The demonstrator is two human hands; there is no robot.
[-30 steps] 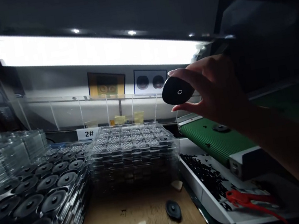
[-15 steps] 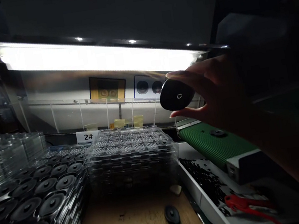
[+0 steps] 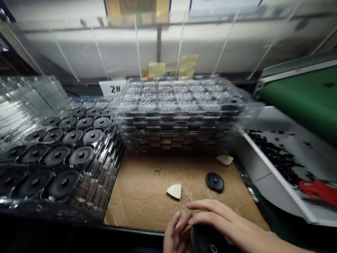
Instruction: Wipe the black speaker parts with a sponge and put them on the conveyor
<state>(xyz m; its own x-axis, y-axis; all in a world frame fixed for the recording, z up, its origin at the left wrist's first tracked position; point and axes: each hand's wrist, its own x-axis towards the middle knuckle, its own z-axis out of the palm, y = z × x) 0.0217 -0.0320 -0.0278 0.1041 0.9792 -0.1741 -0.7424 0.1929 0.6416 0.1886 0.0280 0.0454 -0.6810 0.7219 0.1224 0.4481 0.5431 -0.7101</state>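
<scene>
Low in the view, my right hand [image 3: 228, 221] grips a black rounded disc [image 3: 209, 245] with a small ring-shaped hub, its fingers bent over the top edge. My left hand [image 3: 175, 244] is close by the disc's left edge, fingers stretched out; whether it touches the disc cannot be made out. Ahead of my hands, on a brown board [image 3: 141, 177], lie a smaller black oval piece [image 3: 214, 181] and a pale wedge [image 3: 175, 191]. Another pale wedge [image 3: 225, 160] is farther right.
Stacked clear trays [image 3: 166, 114] stand behind the board. At left, more trays hold black discs [image 3: 80, 155]. On the right, a white tray [image 3: 273, 170] contains small black bits and red-handled pliers or cutters [image 3: 331, 195], below a green conveyor belt [image 3: 320, 103].
My right hand has brought the black disc down from in front of the lamp to low in the view. My left hand has come into view beside it. The camera has tilted down.
</scene>
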